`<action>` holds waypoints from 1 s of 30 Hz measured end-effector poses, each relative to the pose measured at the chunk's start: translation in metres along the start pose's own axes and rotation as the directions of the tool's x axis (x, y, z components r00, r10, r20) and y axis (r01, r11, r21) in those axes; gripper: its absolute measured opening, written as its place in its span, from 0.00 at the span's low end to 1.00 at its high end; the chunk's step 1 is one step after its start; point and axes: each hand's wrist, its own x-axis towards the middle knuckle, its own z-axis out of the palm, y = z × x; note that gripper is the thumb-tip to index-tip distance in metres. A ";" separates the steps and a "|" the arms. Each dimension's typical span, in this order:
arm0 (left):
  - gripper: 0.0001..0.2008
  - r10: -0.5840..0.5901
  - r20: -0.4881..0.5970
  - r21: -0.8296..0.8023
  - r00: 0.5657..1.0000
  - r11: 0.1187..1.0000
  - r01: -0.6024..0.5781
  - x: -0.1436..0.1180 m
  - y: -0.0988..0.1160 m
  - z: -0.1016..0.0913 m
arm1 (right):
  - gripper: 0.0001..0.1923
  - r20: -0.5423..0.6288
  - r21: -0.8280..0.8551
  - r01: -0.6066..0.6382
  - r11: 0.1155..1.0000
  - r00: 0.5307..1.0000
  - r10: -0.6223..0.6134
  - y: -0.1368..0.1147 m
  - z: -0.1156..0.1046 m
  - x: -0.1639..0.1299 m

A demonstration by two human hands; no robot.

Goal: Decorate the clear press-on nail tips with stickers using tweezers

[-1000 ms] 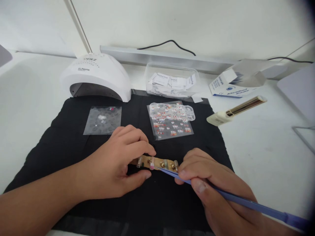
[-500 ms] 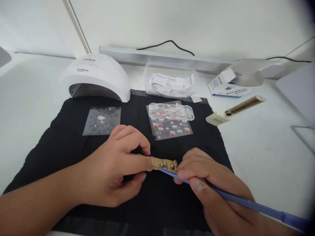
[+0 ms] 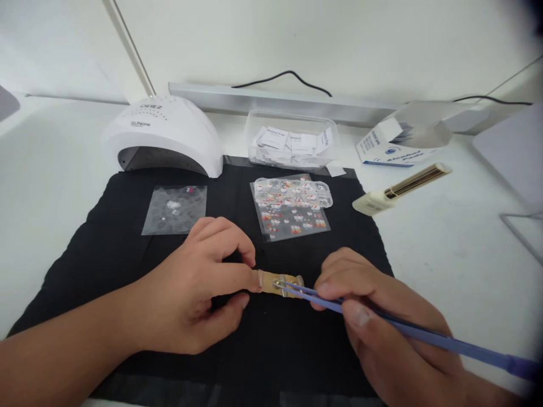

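Your left hand [image 3: 190, 288] is pinning the gold nail-tip holder strip [image 3: 275, 282] against the black mat [image 3: 85, 249], thumb and forefinger clamped together on its left end, so the strip is lying near the mat's front edge, roughly midway between its two sides. Your right hand [image 3: 382, 322] is gripping the blue tweezers [image 3: 407, 330] pencil-style, fingers closed round the shaft, and the tips are sitting right at a small clear nail tip on the middle of the strip; whether the tips are actually pinching it is too small to tell. To do this well, you are wanting the strip flat and unmoving, so keep pressing down with the left thumb rather than lifting the end. Judging from the angle, the tweezers are coming in low and almost parallel to the mat, which risks sliding under the tip and flicking it off; a slightly steeper approach looks safer. The sticker sheet [image 3: 291, 206] is lying just behind the strip towards the mat's back edge, and the white curing lamp [image 3: 163, 133] is standing at the back left corner.
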 end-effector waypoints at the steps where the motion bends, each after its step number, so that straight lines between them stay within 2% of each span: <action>1: 0.11 0.003 0.002 0.002 1.000 1.000 -0.003 0.000 0.000 0.000 | 0.11 -0.026 0.019 -0.014 1.000 1.000 0.014 0.001 -0.001 0.001; 5: 0.13 0.021 0.028 0.016 0.999 1.000 -0.022 0.000 0.002 -0.001 | 0.12 -0.184 0.114 -0.058 0.992 0.980 0.079 0.001 -0.004 0.013; 9: 0.12 0.009 0.045 0.028 0.999 1.000 -0.010 0.002 0.003 0.000 | 0.13 -0.254 0.191 -0.069 0.979 0.960 0.117 0.002 -0.002 0.021; 17: 0.12 0.064 0.036 0.021 0.997 0.998 -0.064 0.001 0.002 -0.001 | 0.12 -0.257 0.204 -0.065 0.977 0.959 0.117 0.007 -0.002 0.020; 26: 0.12 0.033 -0.013 0.017 0.999 0.999 -0.033 0.001 0.002 -0.002 | 0.12 -0.251 0.200 -0.051 0.978 0.963 0.102 0.008 0.000 0.021; 30: 0.11 0.031 0.017 0.074 0.999 0.997 -0.032 0.003 0.002 -0.001 | 0.12 -0.274 0.218 -0.043 0.975 0.956 0.103 0.009 0.001 0.023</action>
